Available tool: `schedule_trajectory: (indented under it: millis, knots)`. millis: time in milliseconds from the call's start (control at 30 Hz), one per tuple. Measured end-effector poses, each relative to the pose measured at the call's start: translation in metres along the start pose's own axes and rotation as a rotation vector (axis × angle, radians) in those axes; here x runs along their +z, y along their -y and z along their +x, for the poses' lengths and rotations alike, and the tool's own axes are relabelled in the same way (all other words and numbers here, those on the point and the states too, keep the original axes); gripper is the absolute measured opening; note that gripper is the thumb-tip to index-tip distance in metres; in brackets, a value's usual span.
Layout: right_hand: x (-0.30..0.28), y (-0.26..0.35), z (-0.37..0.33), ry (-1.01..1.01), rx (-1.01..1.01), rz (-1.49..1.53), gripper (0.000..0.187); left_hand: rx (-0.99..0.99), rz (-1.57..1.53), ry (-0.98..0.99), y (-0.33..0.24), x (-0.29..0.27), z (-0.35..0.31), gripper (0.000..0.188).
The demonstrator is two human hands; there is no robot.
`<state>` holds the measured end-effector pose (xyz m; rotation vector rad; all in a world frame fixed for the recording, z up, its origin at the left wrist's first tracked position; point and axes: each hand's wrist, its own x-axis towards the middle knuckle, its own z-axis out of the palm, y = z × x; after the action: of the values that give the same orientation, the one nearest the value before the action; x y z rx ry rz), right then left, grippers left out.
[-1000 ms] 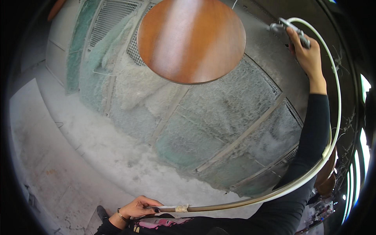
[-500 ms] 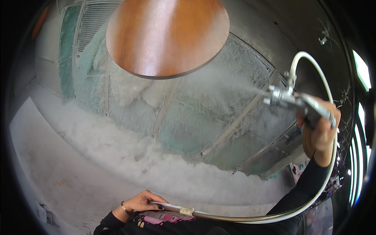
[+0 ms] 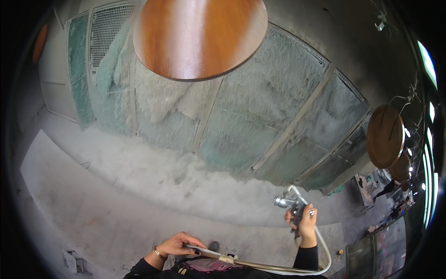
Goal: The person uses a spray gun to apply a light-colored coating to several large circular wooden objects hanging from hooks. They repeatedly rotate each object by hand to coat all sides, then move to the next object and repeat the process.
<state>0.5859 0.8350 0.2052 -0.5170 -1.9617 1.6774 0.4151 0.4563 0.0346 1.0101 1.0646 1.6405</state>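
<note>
A metal spray gun (image 3: pixel 294 204) is gripped in my right hand (image 3: pixel 304 225), low and right of centre, its nozzle facing left. My fingers wrap its handle, and no mist shows at the nozzle. From the gun a pale hose (image 3: pixel 325 244) loops down and back across my waist. My left hand (image 3: pixel 182 244) pinches the hose near a strip of beige tape (image 3: pixel 227 258). Above and well apart from both hands is a round wooden tabletop (image 3: pixel 223 42), orange-brown with a glossy reflection down its middle; its upper part is cut off by the view.
Behind the tabletop stand greenish panels (image 3: pixel 232 135) with water streaming down. White foam (image 3: pixel 186 179) lies along their foot, behind a curved pale ledge (image 3: pixel 116 211). More round wooden boards (image 3: pixel 385 137) hang at the right. A person (image 3: pixel 386 188) is far off there.
My right hand has come down and left with the spray gun, away from the tabletop's level. The mist from the nozzle has gone. My left hand still holds the hose.
</note>
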Motion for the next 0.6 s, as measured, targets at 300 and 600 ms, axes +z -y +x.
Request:
schedule_trajectory:
  millis: [300,600]
  knots:
    - [-0.045,-0.107,-0.102,-0.434,0.343,0.451,0.066,-0.1,0.058,0.259,0.024,0.031,0.067,0.032]
    - [-0.232,-0.148,-0.17,-0.718,0.293,0.535,0.064,-0.152,0.055,0.423,0.088,0.189,0.221,0.029]
